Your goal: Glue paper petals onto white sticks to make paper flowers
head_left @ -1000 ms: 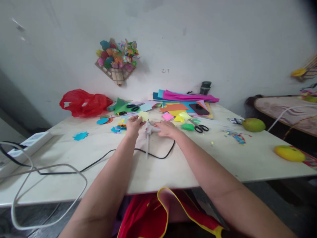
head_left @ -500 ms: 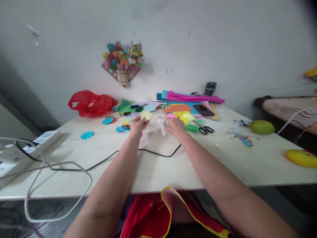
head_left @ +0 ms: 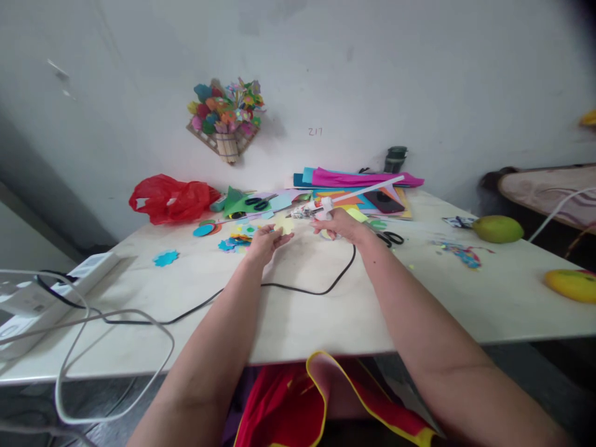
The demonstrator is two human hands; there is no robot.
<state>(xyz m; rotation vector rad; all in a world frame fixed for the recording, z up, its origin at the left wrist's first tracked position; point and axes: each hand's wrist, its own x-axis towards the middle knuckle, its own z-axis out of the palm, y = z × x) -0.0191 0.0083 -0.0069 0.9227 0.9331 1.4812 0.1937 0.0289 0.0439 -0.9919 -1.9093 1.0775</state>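
My left hand [head_left: 269, 242] is pinched on a pale yellow flower-shaped cutout [head_left: 284, 223], which lies flat above the fingers. In my right hand [head_left: 339, 225] is a white hot glue gun [head_left: 313, 208], its nozzle pointing left, just above the cutout. A long white glue stick [head_left: 370, 188] sticks out of its back end. The handle is mostly hidden by my fingers. To the left of my left hand lies a pile of coloured paper flowers [head_left: 235, 242]. Beside my right wrist are black-handled scissors [head_left: 390, 239].
A black cord [head_left: 298, 288] crosses the table towards a white power strip [head_left: 88, 273]. At the back are a red plastic bag [head_left: 172, 198], more scissors [head_left: 261, 202], coloured sheets [head_left: 342, 198] and a phone [head_left: 385, 201]. Mangoes [head_left: 498, 229] sit at the right.
The glue gun has turned from nozzle down towards me to nozzle left, and its glue stick now shows. The yellow cutout has been lowered slightly and tilted flat.
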